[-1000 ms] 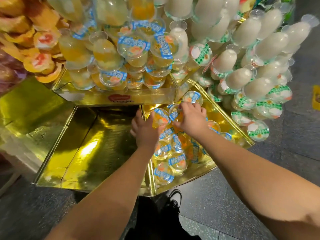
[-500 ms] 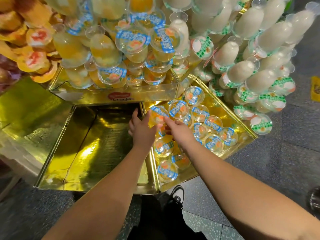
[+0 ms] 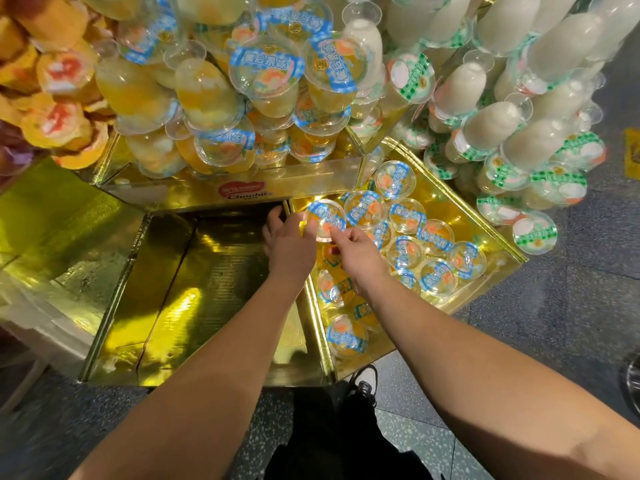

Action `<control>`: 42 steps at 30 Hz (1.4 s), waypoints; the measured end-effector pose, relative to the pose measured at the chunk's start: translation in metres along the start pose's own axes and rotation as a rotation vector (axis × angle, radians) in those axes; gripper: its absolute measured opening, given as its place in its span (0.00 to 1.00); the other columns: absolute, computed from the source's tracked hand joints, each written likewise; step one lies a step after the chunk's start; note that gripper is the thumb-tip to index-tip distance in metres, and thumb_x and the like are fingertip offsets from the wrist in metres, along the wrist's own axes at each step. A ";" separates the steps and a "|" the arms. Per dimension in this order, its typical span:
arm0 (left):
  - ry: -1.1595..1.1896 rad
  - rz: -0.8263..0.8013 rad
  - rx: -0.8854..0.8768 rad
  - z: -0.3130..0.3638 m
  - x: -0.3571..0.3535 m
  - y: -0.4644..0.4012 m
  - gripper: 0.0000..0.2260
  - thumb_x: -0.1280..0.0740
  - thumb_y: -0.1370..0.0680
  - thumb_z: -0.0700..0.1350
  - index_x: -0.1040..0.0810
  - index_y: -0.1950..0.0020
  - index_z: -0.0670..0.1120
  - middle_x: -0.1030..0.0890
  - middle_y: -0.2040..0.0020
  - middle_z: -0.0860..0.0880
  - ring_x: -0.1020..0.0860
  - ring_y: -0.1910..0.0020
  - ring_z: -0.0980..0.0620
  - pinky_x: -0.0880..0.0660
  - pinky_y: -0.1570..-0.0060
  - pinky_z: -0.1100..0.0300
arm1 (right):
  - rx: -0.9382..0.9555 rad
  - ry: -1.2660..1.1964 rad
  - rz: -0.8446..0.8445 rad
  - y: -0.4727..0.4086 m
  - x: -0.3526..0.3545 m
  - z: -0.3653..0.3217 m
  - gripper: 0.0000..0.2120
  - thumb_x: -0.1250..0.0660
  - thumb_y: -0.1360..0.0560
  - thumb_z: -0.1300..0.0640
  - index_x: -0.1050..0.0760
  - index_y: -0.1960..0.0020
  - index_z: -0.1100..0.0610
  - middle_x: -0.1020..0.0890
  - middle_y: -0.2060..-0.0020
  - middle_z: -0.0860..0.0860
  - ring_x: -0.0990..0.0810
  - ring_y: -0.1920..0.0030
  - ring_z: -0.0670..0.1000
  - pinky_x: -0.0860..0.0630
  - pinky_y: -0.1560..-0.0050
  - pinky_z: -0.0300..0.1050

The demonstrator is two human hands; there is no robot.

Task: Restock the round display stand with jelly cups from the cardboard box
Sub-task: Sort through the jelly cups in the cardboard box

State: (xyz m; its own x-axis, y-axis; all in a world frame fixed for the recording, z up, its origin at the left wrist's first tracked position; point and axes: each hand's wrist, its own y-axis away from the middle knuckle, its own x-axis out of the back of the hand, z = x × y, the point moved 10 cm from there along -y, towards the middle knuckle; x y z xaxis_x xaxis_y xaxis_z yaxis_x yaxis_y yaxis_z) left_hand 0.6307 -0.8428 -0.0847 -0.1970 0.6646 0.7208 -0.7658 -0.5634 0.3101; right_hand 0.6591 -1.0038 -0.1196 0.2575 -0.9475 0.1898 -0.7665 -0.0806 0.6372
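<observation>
Jelly cup (image 3: 325,220) sits between my two hands, above the divider where the two gold compartments of the display stand (image 3: 214,199) meet. Its blue-and-white label lid tilts up toward me, and the strip on that lid runs from far left to near right. My left hand (image 3: 289,242) grips its left edge with thumb and curled fingers; my right hand (image 3: 358,254) pinches its near right rim with the fingertips.

In the right compartment (image 3: 491,237) I count about eleven more cups with blue lids lying lids-up in a loose cluster to the right of my right hand, and roughly three further ones nearer me along the left wall, partly hidden by my right forearm, so the count is not sure. The left compartment (image 3: 194,306) shows only its gold lining.

On the tier above, far from me, orange cups with blue lids (image 3: 266,71) are heaped, too many and too overlapped to count. To the right, white cups with green lids (image 3: 498,123) are piled likewise. A black shoe (image 3: 363,382) stands on the speckled floor (image 3: 554,323).
</observation>
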 end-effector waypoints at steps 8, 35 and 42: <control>-0.297 0.143 -0.110 0.019 0.011 0.003 0.17 0.34 0.20 0.51 0.27 0.35 0.45 0.33 0.31 0.39 0.33 0.33 0.38 0.34 0.39 0.42 | -0.062 -0.086 -0.034 0.001 0.030 0.010 0.22 0.41 0.21 0.36 0.23 0.49 0.56 0.16 0.62 0.49 0.19 0.62 0.47 0.28 0.57 0.46; -0.631 0.075 -0.341 0.038 -0.011 0.010 0.24 0.35 0.22 0.59 0.33 0.31 0.48 0.34 0.29 0.46 0.36 0.32 0.43 0.41 0.35 0.46 | -0.007 -0.069 0.078 -0.031 0.058 -0.009 0.22 0.35 0.20 0.45 0.28 0.31 0.57 0.16 0.55 0.53 0.17 0.57 0.50 0.22 0.61 0.44; -0.622 -0.015 -0.303 0.032 -0.010 0.017 0.32 0.35 0.23 0.65 0.38 0.26 0.50 0.42 0.24 0.45 0.41 0.28 0.42 0.45 0.31 0.46 | -0.066 -0.035 0.026 -0.010 0.066 -0.010 0.16 0.35 0.20 0.46 0.29 0.42 0.58 0.18 0.57 0.53 0.18 0.60 0.50 0.23 0.62 0.44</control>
State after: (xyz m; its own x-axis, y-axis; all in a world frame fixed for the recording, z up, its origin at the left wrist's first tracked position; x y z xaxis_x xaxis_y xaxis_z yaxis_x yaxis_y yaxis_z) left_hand 0.6396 -0.8750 -0.0671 0.1333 0.2153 0.9674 -0.9207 -0.3344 0.2013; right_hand 0.6896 -1.0628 -0.1059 0.2162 -0.9592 0.1820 -0.7317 -0.0358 0.6806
